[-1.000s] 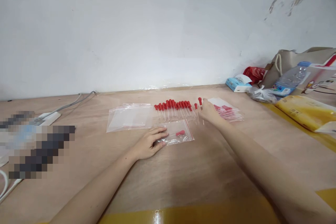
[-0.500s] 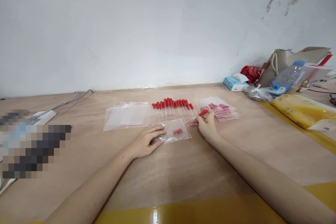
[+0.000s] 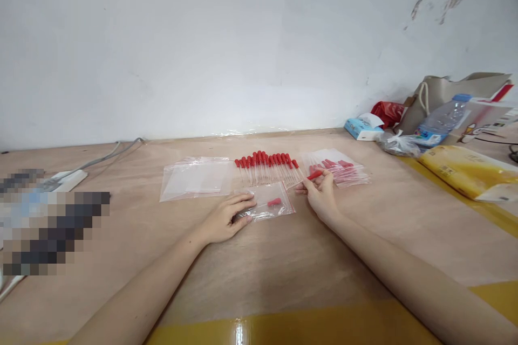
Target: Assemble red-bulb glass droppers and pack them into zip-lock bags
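My left hand [image 3: 229, 218] holds the left end of a clear zip bag [image 3: 259, 213] flat on the table, thumb and fingers closed about that end. Inside the bag lies one dropper with a red bulb [image 3: 274, 202]. Just right of the bag's red-lined mouth, my right hand [image 3: 321, 194] pinches a second red-bulbed dropper [image 3: 313, 174] by its bulb, the thin clear stem pointing left toward the mouth. Behind the bag, a row of loose droppers [image 3: 263, 160] lies side by side, bulbs away from me.
Flat zip bags [image 3: 198, 177] lie in a stack on the left. On the right is a pile of bags with droppers inside [image 3: 348, 175]. Farther right are a tissue pack [image 3: 363, 128], a plastic bottle [image 3: 445, 116] and a yellow package [image 3: 465, 172]. A cable [image 3: 101, 159] runs along the left.
My right hand has shifted slightly right with the dropper, so the stem sits a little farther from the bag. My left hand and the bag have barely moved.
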`<state>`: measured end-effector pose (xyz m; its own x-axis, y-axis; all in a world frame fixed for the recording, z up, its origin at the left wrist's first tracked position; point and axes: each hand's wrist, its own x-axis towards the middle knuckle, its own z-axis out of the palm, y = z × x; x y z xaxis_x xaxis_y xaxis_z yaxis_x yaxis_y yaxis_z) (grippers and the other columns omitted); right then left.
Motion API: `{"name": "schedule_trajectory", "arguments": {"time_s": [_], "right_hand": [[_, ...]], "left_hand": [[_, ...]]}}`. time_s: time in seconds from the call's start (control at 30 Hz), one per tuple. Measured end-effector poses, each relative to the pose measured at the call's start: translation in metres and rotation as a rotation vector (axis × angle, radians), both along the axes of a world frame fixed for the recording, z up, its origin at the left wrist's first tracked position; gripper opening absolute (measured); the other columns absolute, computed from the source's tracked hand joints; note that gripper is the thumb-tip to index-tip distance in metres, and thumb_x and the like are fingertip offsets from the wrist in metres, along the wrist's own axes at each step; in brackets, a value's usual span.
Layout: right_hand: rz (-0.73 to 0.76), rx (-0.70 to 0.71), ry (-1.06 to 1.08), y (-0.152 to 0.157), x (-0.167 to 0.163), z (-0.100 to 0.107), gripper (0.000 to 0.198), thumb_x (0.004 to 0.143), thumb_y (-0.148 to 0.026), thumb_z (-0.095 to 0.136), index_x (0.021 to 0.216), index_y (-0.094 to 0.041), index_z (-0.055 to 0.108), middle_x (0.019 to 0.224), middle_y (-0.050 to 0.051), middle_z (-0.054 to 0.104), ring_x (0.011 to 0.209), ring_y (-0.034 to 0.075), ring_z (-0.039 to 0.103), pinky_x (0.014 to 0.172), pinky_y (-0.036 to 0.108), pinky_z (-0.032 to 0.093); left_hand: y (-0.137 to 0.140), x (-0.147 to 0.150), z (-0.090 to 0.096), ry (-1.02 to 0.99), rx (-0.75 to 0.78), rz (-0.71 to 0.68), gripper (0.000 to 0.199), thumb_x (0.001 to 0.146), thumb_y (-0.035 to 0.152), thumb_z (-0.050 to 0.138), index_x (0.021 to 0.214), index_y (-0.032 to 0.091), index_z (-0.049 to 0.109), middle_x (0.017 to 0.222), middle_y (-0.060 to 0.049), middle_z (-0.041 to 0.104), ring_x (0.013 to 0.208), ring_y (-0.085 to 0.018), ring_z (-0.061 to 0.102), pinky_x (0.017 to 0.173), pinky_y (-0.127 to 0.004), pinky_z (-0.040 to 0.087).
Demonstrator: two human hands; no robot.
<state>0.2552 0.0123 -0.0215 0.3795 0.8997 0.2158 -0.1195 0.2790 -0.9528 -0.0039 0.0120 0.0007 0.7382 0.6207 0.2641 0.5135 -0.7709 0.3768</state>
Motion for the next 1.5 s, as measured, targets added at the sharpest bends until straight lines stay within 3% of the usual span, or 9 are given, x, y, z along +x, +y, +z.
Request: {"name": "schedule_trajectory", "arguments": {"time_s": [0.17, 0.33, 0.53, 0.8, 0.93, 1.07, 1.17, 1.33, 1.5], "right_hand": [[0.082, -0.054, -0.027, -0.008, -0.005, 0.004, 0.041, 0.068, -0.025, 0.056, 0.095, -0.025, 0.025, 0.063, -0.007, 0.05, 0.049, 0.013, 0.057, 0.047, 0.028, 0.049], [0.046, -0.077, 0.028, -0.007, -0.002, 0.005, 0.042, 0.065, -0.025, 0.058, 0.093, -0.025, 0.026, 0.063, -0.008, 0.051, 0.05, 0.014, 0.057, 0.049, 0.029, 0.05], [0.165, -0.179, 0.108, -0.008, -0.003, 0.007, 0.034, 0.065, -0.03, 0.06, 0.087, -0.023, 0.035, 0.066, -0.005, 0.054, 0.056, 0.013, 0.059, 0.053, 0.028, 0.049], [0.364, -0.129, -0.599, -0.009, 0.006, 0.007, 0.02, 0.064, -0.029, 0.063, 0.079, -0.016, 0.063, 0.045, -0.008, 0.04, 0.041, 0.006, 0.036, 0.041, 0.019, 0.029], [0.431, -0.078, -0.66, -0.01, -0.001, 0.01, 0.016, 0.064, -0.024, 0.062, 0.076, -0.015, 0.066, 0.056, -0.002, 0.054, 0.048, 0.008, 0.046, 0.045, 0.02, 0.036], [0.593, -0.086, -0.536, -0.012, -0.005, 0.012, 0.025, 0.069, -0.027, 0.057, 0.091, -0.017, 0.064, 0.072, 0.002, 0.064, 0.065, 0.014, 0.058, 0.057, 0.024, 0.045], [0.468, -0.112, -0.539, -0.009, 0.002, 0.012, 0.029, 0.071, -0.03, 0.054, 0.096, -0.016, 0.062, 0.078, 0.004, 0.065, 0.069, 0.016, 0.06, 0.061, 0.027, 0.047], [-0.034, -0.144, -0.956, 0.016, 0.024, 0.022, 0.021, 0.072, -0.023, 0.049, 0.087, -0.015, 0.063, 0.074, 0.004, 0.065, 0.066, 0.015, 0.059, 0.066, 0.026, 0.045], [-0.117, -0.421, -1.261, 0.054, 0.027, 0.04, 0.024, 0.071, -0.014, 0.049, 0.092, -0.01, 0.061, 0.091, 0.014, 0.064, 0.089, 0.022, 0.058, 0.076, 0.028, 0.042]], "left_hand": [[0.001, 0.0, -0.001, 0.0, 0.008, 0.001, 0.036, 0.085, 0.031, 0.045, 0.12, 0.023, 0.05, 0.129, -0.006, 0.046, 0.12, -0.019, 0.04, 0.101, -0.038, 0.033], [-0.001, 0.0, 0.001, -0.002, 0.004, 0.001, 0.037, 0.085, 0.032, 0.045, 0.121, 0.023, 0.049, 0.129, -0.005, 0.046, 0.119, -0.019, 0.041, 0.101, -0.038, 0.033], [-0.004, 0.0, 0.004, 0.019, -0.054, 0.062, 0.047, 0.085, 0.033, 0.044, 0.131, 0.025, 0.034, 0.132, -0.004, 0.042, 0.12, -0.019, 0.039, 0.101, -0.037, 0.033], [-0.005, 0.0, 0.006, 0.009, -0.052, 0.059, 0.051, 0.086, 0.033, 0.043, 0.134, 0.026, 0.026, 0.138, -0.003, 0.033, 0.125, -0.021, 0.032, 0.103, -0.038, 0.029], [-0.006, 0.001, 0.006, 0.016, -0.053, 0.065, 0.052, 0.086, 0.033, 0.043, 0.134, 0.026, 0.026, 0.138, -0.003, 0.034, 0.124, -0.021, 0.034, 0.102, -0.038, 0.031], [-0.006, 0.0, 0.004, 0.022, -0.051, 0.064, 0.052, 0.086, 0.034, 0.044, 0.134, 0.025, 0.027, 0.137, -0.004, 0.035, 0.123, -0.02, 0.035, 0.102, -0.037, 0.031], [-0.005, -0.001, 0.003, 0.019, -0.046, 0.063, 0.051, 0.086, 0.034, 0.044, 0.133, 0.024, 0.028, 0.137, -0.005, 0.034, 0.124, -0.021, 0.034, 0.103, -0.038, 0.03], [-0.005, 0.0, 0.005, -0.001, -0.057, 0.043, 0.034, 0.084, 0.033, 0.045, 0.117, 0.023, 0.044, 0.134, -0.007, 0.039, 0.119, -0.021, 0.04, 0.097, -0.037, 0.036], [-0.007, 0.002, 0.008, -0.046, -0.089, 0.055, 0.017, 0.083, 0.032, 0.047, 0.096, 0.02, 0.047, 0.13, -0.008, 0.043, 0.113, -0.021, 0.046, 0.09, -0.037, 0.04]]}}
